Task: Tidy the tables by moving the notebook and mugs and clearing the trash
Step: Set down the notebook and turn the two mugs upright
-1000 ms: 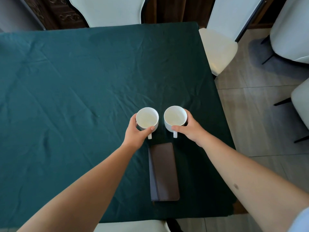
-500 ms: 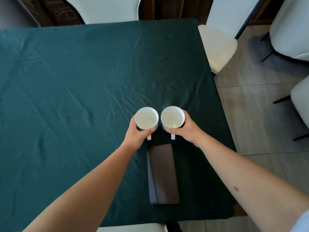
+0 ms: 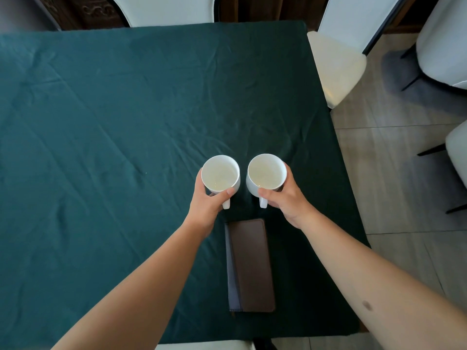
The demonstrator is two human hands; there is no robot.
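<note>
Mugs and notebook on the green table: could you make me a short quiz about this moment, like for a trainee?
1. True or false: each hand grips one white mug.
2. Where does the brown notebook lie relative to the mugs? A) beyond them B) nearer the person, between the forearms C) on a chair
3. Fill in: the table is covered by a dark ____ cloth.

Key:
1. True: the left hand grips the left mug, the right hand the right mug.
2. B
3. green
</note>
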